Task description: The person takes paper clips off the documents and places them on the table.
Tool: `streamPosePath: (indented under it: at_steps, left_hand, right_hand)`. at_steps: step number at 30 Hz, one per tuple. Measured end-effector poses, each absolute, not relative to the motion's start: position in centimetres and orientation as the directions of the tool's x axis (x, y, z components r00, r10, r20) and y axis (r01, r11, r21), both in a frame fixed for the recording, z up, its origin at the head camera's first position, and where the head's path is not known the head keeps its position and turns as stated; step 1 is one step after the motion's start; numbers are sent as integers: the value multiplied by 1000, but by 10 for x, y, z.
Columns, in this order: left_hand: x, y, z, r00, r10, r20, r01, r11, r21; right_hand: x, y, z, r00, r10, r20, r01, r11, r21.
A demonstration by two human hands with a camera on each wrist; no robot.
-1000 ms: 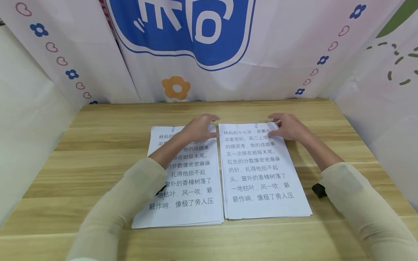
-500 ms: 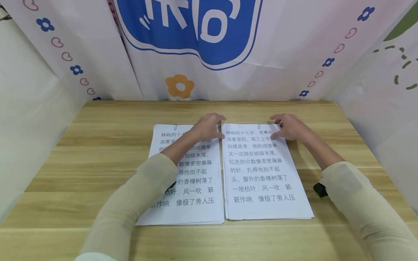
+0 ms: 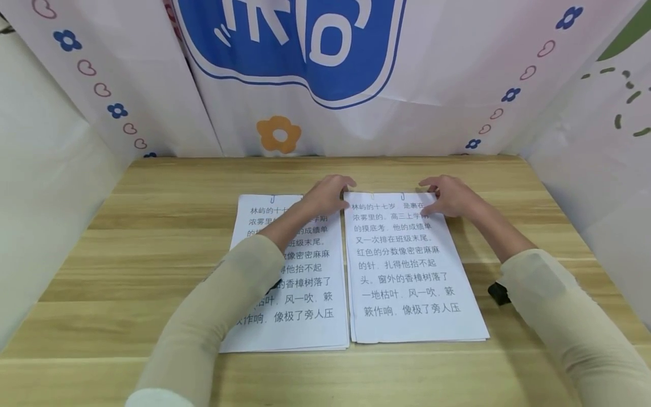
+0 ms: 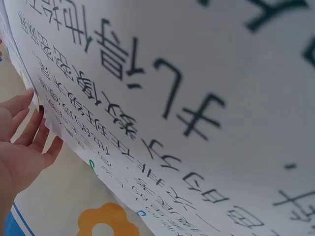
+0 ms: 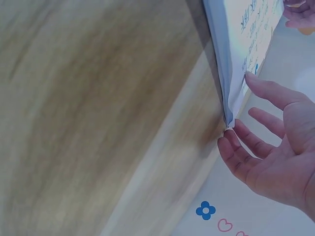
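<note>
Two stacks of printed paper lie side by side on the table. My left hand (image 3: 329, 193) reaches across the top of the left stack (image 3: 305, 333). Its thumb tip is right at the upper left corner of the right stack (image 3: 412, 328), and its fingers extend past the top edge. At the opposite upper corner is my right hand (image 3: 450, 198). In the right wrist view its thumb (image 5: 268, 90) touches the page near the corner, while some fingers meet the corner from outside and the index finger is spread away. Small paper clips (image 3: 402, 196) sit along both top edges.
Both stacks rest on a wood-grain table (image 3: 152, 249). Behind it hangs a white cloth (image 3: 432, 113) with a blue emblem and an orange flower (image 3: 278, 135). A black strap piece (image 3: 498, 294) shows under the right sleeve (image 3: 549, 299).
My left hand has shifted right, from over the left stack's upper right corner to the right stack's upper left corner. The right hand stays at its corner. The view has shifted slightly.
</note>
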State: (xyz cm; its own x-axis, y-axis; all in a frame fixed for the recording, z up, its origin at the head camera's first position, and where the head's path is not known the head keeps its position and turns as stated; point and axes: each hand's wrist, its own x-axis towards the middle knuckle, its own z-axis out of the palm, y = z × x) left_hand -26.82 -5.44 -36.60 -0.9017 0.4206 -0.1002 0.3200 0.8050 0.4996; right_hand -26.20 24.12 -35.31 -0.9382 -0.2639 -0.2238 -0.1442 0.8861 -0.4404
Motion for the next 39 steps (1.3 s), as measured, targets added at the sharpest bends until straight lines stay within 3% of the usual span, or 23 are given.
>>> streamPosePath:
  at_steps: [13, 39]
  left_hand:
    - [-274, -51, -365, -919, 394, 4, 320, 741, 591]
    - [-267, -55, -357, -925, 377, 43, 278, 598, 751]
  right_hand:
    - [-261, 242, -353, -940, -279, -194, -166, 876, -453]
    - [-259, 249, -353, -963, -230, -137, -109, 804, -584]
